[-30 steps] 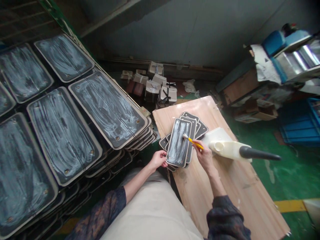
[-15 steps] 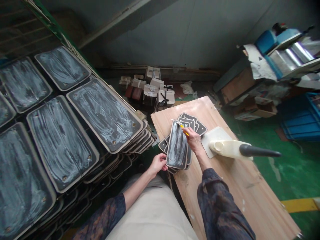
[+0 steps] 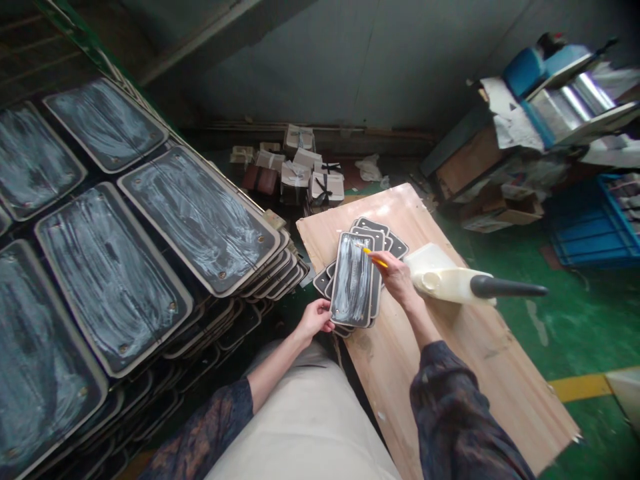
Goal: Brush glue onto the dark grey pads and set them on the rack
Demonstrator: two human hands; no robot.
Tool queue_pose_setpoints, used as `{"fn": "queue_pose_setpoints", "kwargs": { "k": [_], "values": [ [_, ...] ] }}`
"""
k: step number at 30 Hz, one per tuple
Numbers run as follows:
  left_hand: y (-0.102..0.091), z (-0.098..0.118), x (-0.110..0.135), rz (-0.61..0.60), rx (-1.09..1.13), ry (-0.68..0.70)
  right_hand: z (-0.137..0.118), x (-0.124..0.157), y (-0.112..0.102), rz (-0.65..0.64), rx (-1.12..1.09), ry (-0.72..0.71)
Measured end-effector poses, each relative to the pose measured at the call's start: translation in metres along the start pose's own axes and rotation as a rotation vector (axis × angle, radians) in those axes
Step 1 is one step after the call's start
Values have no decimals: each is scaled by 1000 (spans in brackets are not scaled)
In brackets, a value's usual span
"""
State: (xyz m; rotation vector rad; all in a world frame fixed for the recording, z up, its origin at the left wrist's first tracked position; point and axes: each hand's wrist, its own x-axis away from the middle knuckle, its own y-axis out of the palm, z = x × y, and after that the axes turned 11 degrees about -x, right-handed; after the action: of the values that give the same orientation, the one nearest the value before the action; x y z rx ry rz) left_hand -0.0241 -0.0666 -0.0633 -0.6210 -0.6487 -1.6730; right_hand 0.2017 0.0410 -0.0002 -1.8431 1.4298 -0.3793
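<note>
A dark rectangular panel [image 3: 351, 283] with a pale rim and rounded corners lies on top of a loose pile of similar panels [image 3: 399, 248]. Streaks of whitish paste cover much of its face. At its lower left corner, my left hand [image 3: 316, 318] pinches the edge between thumb and fingers. My right hand [image 3: 395, 275] is closed round a yellow-handled brush [image 3: 376, 258], whose tip touches the panel's upper part; its bristles are too small to make out clearly. Right of the pile stands a whitish plastic jug [image 3: 445, 281] with a dark, pointed top.
The pile and jug stand on a wooden board [image 3: 480, 373]. On my left, a rack [image 3: 107, 57] carries layers of paste-streaked panels [image 3: 195, 220]. Tied bundles [image 3: 327, 187] lie on the floor ahead. A roller machine [image 3: 570, 100] and a blue crate [image 3: 590, 230] are at right.
The brush tip has shifted slightly right across the panel's upper part, its handle now tilted flatter. My left hand stays on the panel's corner. The whole view has shifted a little.
</note>
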Motion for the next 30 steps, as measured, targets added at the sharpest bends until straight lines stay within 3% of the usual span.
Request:
{"fn": "queue_pose_setpoints", "kwargs": {
  "k": [5, 11, 15, 21, 30],
  "values": [
    [2, 0, 1, 16, 4, 2, 24, -28, 23, -25, 184, -27],
    [4, -3, 2, 19, 39, -6, 37, -18, 25, -14, 255, 27],
    [4, -5, 2, -1, 59, -13, 22, 10, 20, -73, 208, 31],
    [4, -4, 2, -51, 81, -21, -23, 75, 7, -172, 147, 69],
    [9, -7, 0, -109, 85, -40, -69, 154, 5, -242, -100, 261]
  ]
}}
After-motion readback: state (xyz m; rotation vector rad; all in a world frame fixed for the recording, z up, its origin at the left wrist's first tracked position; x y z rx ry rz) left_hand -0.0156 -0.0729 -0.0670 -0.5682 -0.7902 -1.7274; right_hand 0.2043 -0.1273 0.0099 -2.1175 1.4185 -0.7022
